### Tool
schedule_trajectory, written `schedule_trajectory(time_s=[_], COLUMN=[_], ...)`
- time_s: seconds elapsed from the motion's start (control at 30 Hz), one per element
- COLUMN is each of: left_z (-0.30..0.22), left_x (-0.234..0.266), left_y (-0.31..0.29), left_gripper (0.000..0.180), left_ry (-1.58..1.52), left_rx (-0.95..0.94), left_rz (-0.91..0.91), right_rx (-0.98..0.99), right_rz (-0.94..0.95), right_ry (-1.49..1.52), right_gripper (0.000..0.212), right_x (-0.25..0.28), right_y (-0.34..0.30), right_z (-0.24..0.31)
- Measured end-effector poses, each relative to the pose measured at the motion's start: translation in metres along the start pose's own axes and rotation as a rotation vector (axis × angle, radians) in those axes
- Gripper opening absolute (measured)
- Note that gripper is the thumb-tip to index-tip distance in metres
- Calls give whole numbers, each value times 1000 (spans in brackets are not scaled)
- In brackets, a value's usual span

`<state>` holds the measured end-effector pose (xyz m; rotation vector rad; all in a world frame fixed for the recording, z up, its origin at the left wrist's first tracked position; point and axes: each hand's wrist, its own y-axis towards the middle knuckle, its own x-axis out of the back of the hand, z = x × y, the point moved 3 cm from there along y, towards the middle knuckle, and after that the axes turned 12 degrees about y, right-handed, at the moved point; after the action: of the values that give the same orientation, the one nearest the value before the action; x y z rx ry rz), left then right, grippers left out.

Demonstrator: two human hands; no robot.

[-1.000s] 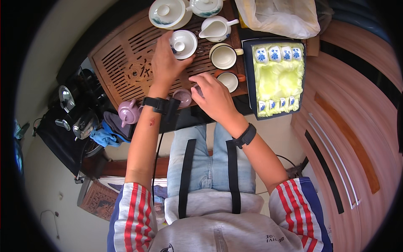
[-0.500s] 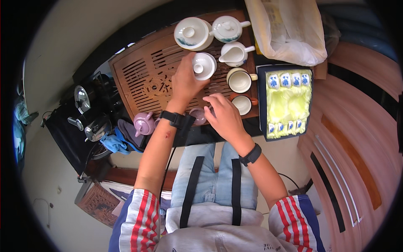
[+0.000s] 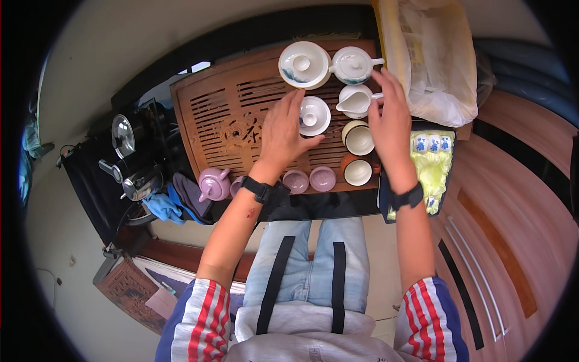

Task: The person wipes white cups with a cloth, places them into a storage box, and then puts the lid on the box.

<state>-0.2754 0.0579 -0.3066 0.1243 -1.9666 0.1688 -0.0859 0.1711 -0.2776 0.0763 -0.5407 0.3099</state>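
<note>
A small white lidded tea bowl [image 3: 316, 117] stands on the slatted wooden tea tray [image 3: 205, 114]. My left hand [image 3: 282, 131] curves round its left side, fingers and thumb apart; whether it touches the bowl I cannot tell. At the right, my right hand [image 3: 391, 117] is open beside the handle of a white pouring pitcher [image 3: 354, 102], with thumb and fingers spread to either side of that handle. Behind the pitcher sits a white teapot [image 3: 352, 65], and to its left a larger white lidded pot [image 3: 303, 65].
Cream [image 3: 359, 141] and orange-brown [image 3: 358, 172] cups line the tray's right side. Pink cups [image 3: 322, 179] and a pink teapot [image 3: 214, 183] stand along its near edge. A yellow-lined box [image 3: 428, 172] of small cups and a bag-lined bin [image 3: 431, 66] are right; a kettle [image 3: 142, 184] is left.
My right hand has moved from the tray's near side, up and right to the pitcher. My left hand's thumb has spread from the tea bowl, which keeps its place. The view has shifted.
</note>
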Motion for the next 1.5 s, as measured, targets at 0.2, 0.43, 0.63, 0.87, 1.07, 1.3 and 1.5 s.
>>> schedule_trajectory(time_s=[0.2, 0.43, 0.63, 0.87, 1.07, 1.3, 1.5], left_z=[-4, -17, -19, -43, -93, -146, -204], left_x=[19, 13, 10, 19, 25, -2, -24], left_y=[-7, -1, 12, 6, -15, -20, 0], left_gripper=[73, 44, 48, 66, 77, 68, 47], left_ry=[13, -34, 14, -69, -193, -49, -22], left_rx=[-45, -185, -213, -319, -407, -620, -850], left_rz=[-173, -133, -170, -91, 320, 666, 524], right_rx=[23, 161, 255, 212, 19, -130, -39], right_rz=[324, 348, 321, 75, -62, -35, -83], right_ry=[-319, -413, -188, -68, 12, 63, -25], right_gripper=[38, 23, 29, 38, 34, 24, 30], right_x=[-4, -11, 12, 52, 71, 91, 115], right_y=[20, 7, -3, -66, -149, -224, -231], right_z=[-32, -37, -15, 33, 32, 12, -6])
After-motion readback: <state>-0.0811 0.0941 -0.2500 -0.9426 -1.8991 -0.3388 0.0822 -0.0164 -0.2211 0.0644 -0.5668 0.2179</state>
